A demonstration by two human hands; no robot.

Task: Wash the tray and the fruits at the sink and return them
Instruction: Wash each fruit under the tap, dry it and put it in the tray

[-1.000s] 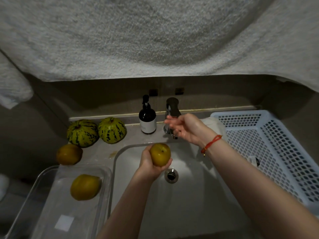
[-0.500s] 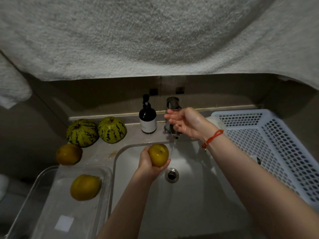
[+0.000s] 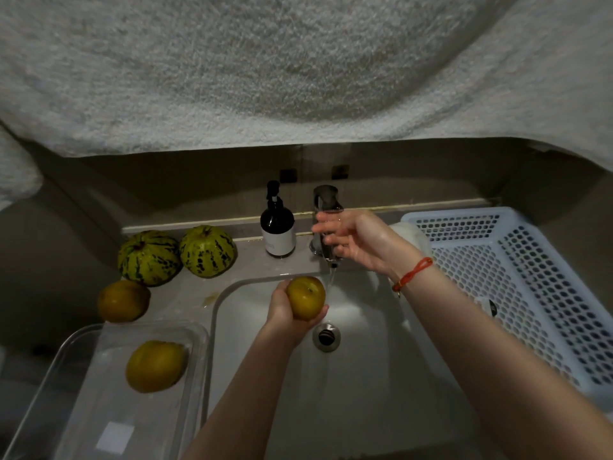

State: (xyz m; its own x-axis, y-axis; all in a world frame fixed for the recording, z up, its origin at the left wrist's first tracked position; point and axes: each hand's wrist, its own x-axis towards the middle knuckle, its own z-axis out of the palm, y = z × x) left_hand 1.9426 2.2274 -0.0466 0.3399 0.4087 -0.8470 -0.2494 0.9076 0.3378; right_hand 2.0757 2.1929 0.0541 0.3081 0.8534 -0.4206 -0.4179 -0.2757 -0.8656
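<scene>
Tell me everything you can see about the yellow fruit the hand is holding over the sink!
The yellow fruit is round and smooth, golden yellow with a small dimple facing up. The left hand grips it from below and the side, fingers curled round it, above the white sink near the drain. A thin stream of water from the tap falls just beside its right edge.

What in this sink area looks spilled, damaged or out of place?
Only a small yellowish smear on the counter beside the sink rim looks like a spill. The fruits look whole, and the soap bottle stands upright.
</scene>
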